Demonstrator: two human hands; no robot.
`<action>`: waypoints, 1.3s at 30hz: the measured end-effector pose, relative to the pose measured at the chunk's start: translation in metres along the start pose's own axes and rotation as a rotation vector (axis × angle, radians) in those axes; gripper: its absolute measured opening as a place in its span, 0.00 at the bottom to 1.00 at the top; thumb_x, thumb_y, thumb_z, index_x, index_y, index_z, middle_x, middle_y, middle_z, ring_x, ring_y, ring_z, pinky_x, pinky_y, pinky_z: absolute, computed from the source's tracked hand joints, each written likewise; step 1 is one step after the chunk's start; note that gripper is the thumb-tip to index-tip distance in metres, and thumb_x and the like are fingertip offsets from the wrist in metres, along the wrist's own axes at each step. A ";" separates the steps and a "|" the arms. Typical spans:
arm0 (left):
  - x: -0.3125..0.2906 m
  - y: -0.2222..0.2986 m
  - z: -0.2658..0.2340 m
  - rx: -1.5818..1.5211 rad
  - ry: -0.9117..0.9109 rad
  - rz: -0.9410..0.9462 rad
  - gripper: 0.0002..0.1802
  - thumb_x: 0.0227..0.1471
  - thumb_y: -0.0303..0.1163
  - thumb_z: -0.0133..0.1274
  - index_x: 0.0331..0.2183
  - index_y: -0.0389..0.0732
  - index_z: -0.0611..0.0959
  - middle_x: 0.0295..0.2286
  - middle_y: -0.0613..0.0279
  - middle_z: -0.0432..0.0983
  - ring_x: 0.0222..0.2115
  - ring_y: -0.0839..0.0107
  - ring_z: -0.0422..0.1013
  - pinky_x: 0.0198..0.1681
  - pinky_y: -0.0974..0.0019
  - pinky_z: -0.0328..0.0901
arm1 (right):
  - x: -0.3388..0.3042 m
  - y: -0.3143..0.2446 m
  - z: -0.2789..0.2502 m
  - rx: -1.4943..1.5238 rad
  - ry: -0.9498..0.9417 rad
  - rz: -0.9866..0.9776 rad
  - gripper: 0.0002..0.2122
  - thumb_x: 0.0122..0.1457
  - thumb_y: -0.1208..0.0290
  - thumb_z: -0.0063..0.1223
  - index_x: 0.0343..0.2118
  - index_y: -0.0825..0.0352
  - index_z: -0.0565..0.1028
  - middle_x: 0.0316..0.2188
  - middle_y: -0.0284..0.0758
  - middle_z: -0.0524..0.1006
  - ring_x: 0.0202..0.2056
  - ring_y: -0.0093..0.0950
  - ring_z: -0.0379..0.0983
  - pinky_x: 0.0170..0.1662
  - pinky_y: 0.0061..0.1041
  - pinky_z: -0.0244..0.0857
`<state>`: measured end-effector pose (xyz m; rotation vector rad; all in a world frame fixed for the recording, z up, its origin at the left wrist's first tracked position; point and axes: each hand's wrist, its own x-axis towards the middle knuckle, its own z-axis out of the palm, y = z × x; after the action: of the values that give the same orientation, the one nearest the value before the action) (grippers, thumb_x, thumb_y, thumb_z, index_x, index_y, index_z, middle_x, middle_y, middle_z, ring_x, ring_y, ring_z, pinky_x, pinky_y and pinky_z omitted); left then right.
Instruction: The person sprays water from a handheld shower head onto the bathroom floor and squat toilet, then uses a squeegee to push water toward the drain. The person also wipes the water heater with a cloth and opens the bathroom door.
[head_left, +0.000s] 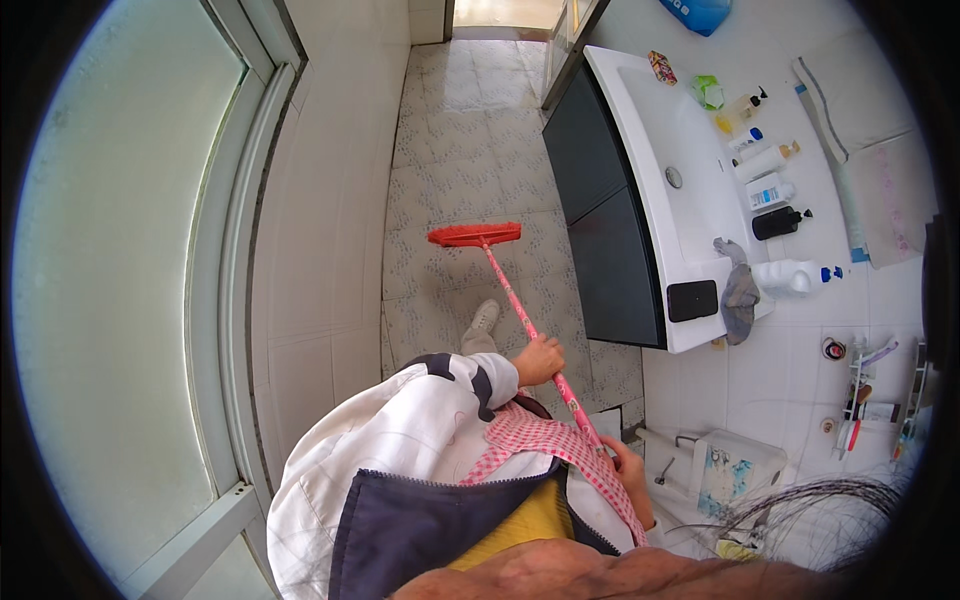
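A broom (511, 297) with a wide red head (475, 235) and a pink patterned handle slants across the middle of the head view. Its head lies against the tiled floor ahead of me. Partway down the handle, my left hand (538, 360) is closed around it, the arm in a white sleeve. My right hand (628, 475) grips the handle's upper end near my body, by a pink checked cloth (535, 437); some of its fingers are hidden. My white shoe (486, 315) shows on the floor beside the handle.
On the right stands a dark cabinet (610, 260) with a white sink (690, 150). Several bottles, a black phone (692, 299) and a grey cloth (740, 300) rest on it. A toilet (735, 470) is nearer me. A frosted glass door (120, 250) and white wall run along the left.
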<state>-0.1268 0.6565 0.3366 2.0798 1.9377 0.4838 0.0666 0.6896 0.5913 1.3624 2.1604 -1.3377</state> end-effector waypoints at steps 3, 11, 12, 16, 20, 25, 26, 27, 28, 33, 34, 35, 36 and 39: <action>0.021 -0.053 -0.006 0.017 0.009 -0.009 0.06 0.39 0.39 0.56 0.21 0.49 0.82 0.25 0.68 0.72 0.35 0.68 0.69 0.37 0.62 0.60 | 0.050 -0.018 0.001 0.028 0.012 -0.039 0.12 0.57 0.73 0.50 0.45 0.66 0.73 0.17 0.41 0.73 0.17 0.23 0.69 0.22 0.24 0.62; 0.094 -0.185 -0.048 -0.046 -0.017 -0.132 0.04 0.39 0.35 0.55 0.21 0.48 0.82 0.26 0.66 0.72 0.35 0.67 0.69 0.38 0.61 0.61 | 0.189 -0.111 -0.039 0.023 0.024 -0.060 0.12 0.56 0.74 0.49 0.44 0.67 0.72 0.17 0.41 0.73 0.17 0.24 0.70 0.22 0.25 0.62; 0.102 -0.195 -0.053 -0.062 0.002 -0.150 0.04 0.39 0.35 0.55 0.21 0.48 0.82 0.26 0.65 0.72 0.35 0.66 0.69 0.38 0.62 0.61 | 0.200 -0.122 -0.045 0.023 0.031 -0.081 0.12 0.56 0.75 0.49 0.44 0.67 0.72 0.17 0.41 0.73 0.17 0.24 0.69 0.22 0.24 0.62; 0.132 -0.237 -0.069 -0.084 0.032 -0.200 0.04 0.40 0.34 0.55 0.20 0.46 0.82 0.26 0.64 0.72 0.36 0.65 0.69 0.40 0.62 0.61 | 0.253 -0.156 -0.058 0.010 -0.022 0.037 0.12 0.56 0.75 0.49 0.44 0.68 0.73 0.14 0.36 0.70 0.16 0.17 0.66 0.20 0.21 0.60; 0.172 -0.307 -0.078 -0.115 0.086 -0.204 0.02 0.38 0.30 0.55 0.20 0.45 0.81 0.24 0.62 0.70 0.34 0.63 0.68 0.40 0.62 0.61 | 0.318 -0.187 -0.068 0.153 -0.016 0.046 0.12 0.57 0.75 0.49 0.45 0.68 0.73 0.14 0.32 0.71 0.16 0.16 0.66 0.20 0.20 0.60; 0.213 -0.444 -0.102 -0.042 0.076 -0.246 0.04 0.40 0.33 0.53 0.21 0.47 0.82 0.27 0.63 0.71 0.36 0.64 0.68 0.44 0.61 0.60 | 0.432 -0.258 -0.042 0.211 0.045 0.003 0.13 0.57 0.75 0.48 0.45 0.68 0.73 0.15 0.32 0.72 0.17 0.18 0.68 0.21 0.20 0.61; 0.225 -0.477 -0.109 -0.045 0.081 -0.274 0.04 0.40 0.33 0.54 0.21 0.47 0.82 0.27 0.63 0.71 0.37 0.64 0.68 0.45 0.60 0.59 | 0.460 -0.275 -0.036 0.217 0.064 -0.061 0.13 0.57 0.75 0.48 0.45 0.68 0.73 0.15 0.33 0.72 0.17 0.18 0.68 0.21 0.20 0.61; 0.237 -0.513 -0.118 -0.034 0.085 -0.306 0.04 0.40 0.33 0.54 0.21 0.47 0.82 0.27 0.63 0.70 0.38 0.64 0.67 0.46 0.60 0.59 | 0.491 -0.292 -0.031 0.188 0.071 -0.049 0.13 0.57 0.76 0.48 0.45 0.68 0.73 0.15 0.34 0.71 0.16 0.18 0.67 0.21 0.20 0.60; 0.242 -0.549 -0.126 -0.012 0.120 -0.339 0.03 0.40 0.32 0.54 0.22 0.47 0.82 0.28 0.62 0.70 0.39 0.63 0.66 0.46 0.60 0.59 | 0.520 -0.311 -0.020 0.186 0.078 -0.096 0.13 0.56 0.76 0.48 0.45 0.68 0.73 0.16 0.36 0.72 0.17 0.20 0.68 0.21 0.22 0.61; 0.290 -0.706 -0.160 0.023 0.102 -0.489 0.17 0.38 0.33 0.60 0.35 0.44 0.78 0.44 0.51 0.67 0.51 0.55 0.61 0.49 0.58 0.58 | 0.690 -0.388 0.017 0.080 0.164 -0.249 0.13 0.56 0.74 0.47 0.45 0.68 0.72 0.25 0.51 0.75 0.29 0.48 0.74 0.32 0.39 0.65; 0.295 -0.730 -0.165 0.011 0.063 -0.484 0.20 0.38 0.36 0.61 0.38 0.46 0.78 0.47 0.51 0.65 0.53 0.55 0.59 0.50 0.57 0.57 | 0.720 -0.398 0.022 0.061 0.170 -0.282 0.14 0.56 0.73 0.46 0.46 0.67 0.71 0.27 0.52 0.75 0.31 0.49 0.73 0.33 0.41 0.65; 0.297 -0.748 -0.167 0.001 0.054 -0.476 0.23 0.37 0.38 0.63 0.40 0.47 0.78 0.49 0.50 0.64 0.56 0.55 0.57 0.51 0.56 0.57 | 0.744 -0.405 0.027 0.055 0.168 -0.322 0.15 0.57 0.73 0.45 0.47 0.67 0.71 0.28 0.53 0.75 0.32 0.50 0.72 0.34 0.44 0.65; 0.297 -0.761 -0.167 0.020 0.030 -0.476 0.25 0.36 0.39 0.63 0.41 0.49 0.77 0.49 0.51 0.64 0.56 0.55 0.57 0.52 0.55 0.56 | 0.764 -0.409 0.033 0.039 0.159 -0.302 0.15 0.57 0.73 0.45 0.47 0.67 0.70 0.28 0.53 0.75 0.32 0.50 0.72 0.34 0.44 0.65; 0.292 -0.784 -0.155 0.061 -0.045 -0.476 0.27 0.36 0.40 0.63 0.43 0.53 0.77 0.51 0.52 0.63 0.55 0.56 0.57 0.53 0.52 0.55 | 0.789 -0.403 0.053 0.009 0.142 -0.322 0.16 0.57 0.73 0.44 0.49 0.67 0.68 0.28 0.53 0.74 0.32 0.51 0.72 0.34 0.45 0.64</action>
<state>-0.8877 1.0029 0.1793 1.5599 2.3393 0.2724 -0.6908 1.0475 0.2973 1.1809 2.5585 -1.3949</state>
